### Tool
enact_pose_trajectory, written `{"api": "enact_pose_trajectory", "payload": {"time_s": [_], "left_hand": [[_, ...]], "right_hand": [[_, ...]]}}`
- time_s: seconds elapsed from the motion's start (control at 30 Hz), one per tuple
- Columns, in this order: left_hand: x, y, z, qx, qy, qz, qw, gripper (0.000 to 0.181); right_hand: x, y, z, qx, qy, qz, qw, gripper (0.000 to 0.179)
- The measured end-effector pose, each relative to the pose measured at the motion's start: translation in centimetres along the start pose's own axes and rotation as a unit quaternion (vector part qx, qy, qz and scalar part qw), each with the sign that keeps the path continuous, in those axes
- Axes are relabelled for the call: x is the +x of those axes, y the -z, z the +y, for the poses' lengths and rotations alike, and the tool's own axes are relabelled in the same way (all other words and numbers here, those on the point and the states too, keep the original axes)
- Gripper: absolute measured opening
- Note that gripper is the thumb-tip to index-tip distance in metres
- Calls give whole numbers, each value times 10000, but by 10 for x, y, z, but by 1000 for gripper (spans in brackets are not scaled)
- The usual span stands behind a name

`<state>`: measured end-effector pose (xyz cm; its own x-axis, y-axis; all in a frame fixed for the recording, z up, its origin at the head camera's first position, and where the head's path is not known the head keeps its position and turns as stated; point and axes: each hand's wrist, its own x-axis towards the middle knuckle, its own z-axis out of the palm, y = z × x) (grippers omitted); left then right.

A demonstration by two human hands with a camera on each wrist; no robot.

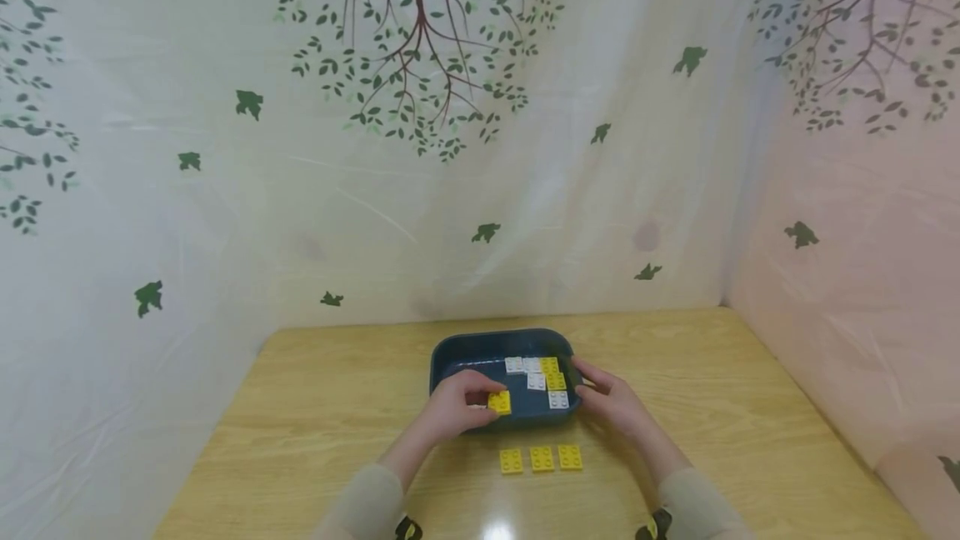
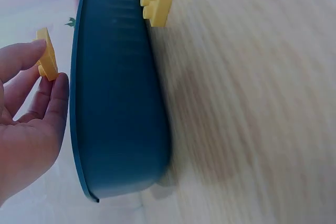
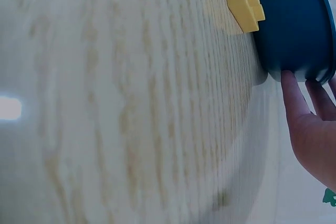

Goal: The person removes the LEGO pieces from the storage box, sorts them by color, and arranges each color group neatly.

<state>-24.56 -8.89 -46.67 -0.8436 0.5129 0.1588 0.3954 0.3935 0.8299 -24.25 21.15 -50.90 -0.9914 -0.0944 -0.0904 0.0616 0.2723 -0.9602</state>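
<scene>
Thumb and fingers of my left hand (image 1: 459, 403) pinch a yellow toy building brick (image 1: 499, 402) above the near side of a dark blue tray (image 1: 468, 344). In the left wrist view, this yellow brick (image 2: 47, 56) is held above the rim by its edges. At the tray's right end, my right hand (image 1: 617, 401) touches the outside with extended fingers. The right wrist view shows the fingertips (image 3: 289, 80) against the end wall. Inside the tray lie several white bricks (image 1: 536, 382) and two yellow bricks (image 1: 555, 382), grouped to the right. My left hand hides part of the tray.
Three yellow bricks (image 1: 542, 459) form a row on the wooden table (image 1: 315, 415), just in front of the tray. Pale curtains with printed leaves (image 1: 450, 215) hang behind and beside the table.
</scene>
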Motion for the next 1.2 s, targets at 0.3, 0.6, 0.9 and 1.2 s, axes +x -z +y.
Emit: {"api": "enact_pose_trajectory", "payload": {"time_s": [0.3, 0.6, 0.9, 1.2], "left_hand": [[-27, 6, 0, -312, 394, -230, 9985, 34], [-43, 5, -4, 93, 180, -340, 9992, 31], [-54, -4, -18, 551, -153, -377, 9977, 31], [-59, -20, -34, 632, -94, -190, 9978, 32]], "right_hand": [[0, 1, -1, -35, -68, -32, 10000, 53], [1, 0, 0, -36, -50, 10, 10000, 52], [0, -1, -1, 6, -64, 14, 10000, 52], [1, -1, 0, 5, -61, 0, 10000, 53]]}}
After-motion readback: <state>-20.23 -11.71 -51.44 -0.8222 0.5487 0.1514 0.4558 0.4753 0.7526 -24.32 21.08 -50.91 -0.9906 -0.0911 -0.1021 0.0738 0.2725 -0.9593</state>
